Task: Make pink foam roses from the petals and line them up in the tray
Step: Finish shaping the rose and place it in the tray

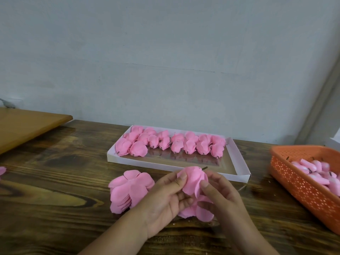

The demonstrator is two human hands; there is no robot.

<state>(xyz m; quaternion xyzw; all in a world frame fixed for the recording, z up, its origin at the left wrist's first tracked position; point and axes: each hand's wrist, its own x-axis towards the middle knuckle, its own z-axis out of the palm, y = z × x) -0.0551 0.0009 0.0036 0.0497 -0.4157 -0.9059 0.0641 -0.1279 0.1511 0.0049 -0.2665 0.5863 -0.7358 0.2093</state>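
A pink foam rose (192,179) with a short dark stem pointing up and right is held between both hands just above the table. My left hand (165,197) pinches its left petals with thumb and fingers. My right hand (219,192) pinches its right side. A stack of loose pink petals (128,190) lies on the table left of my left hand, and more petals (202,210) lie under my hands. The white tray (239,162) behind holds several finished roses (171,144) in rows along its far side.
An orange perforated basket (303,186) with several pink buds on stems stands at the right. A lighter wooden board (27,126) lies at the far left. A pink scrap (2,171) shows at the left edge. A grey wall backs the dark wooden table (55,181).
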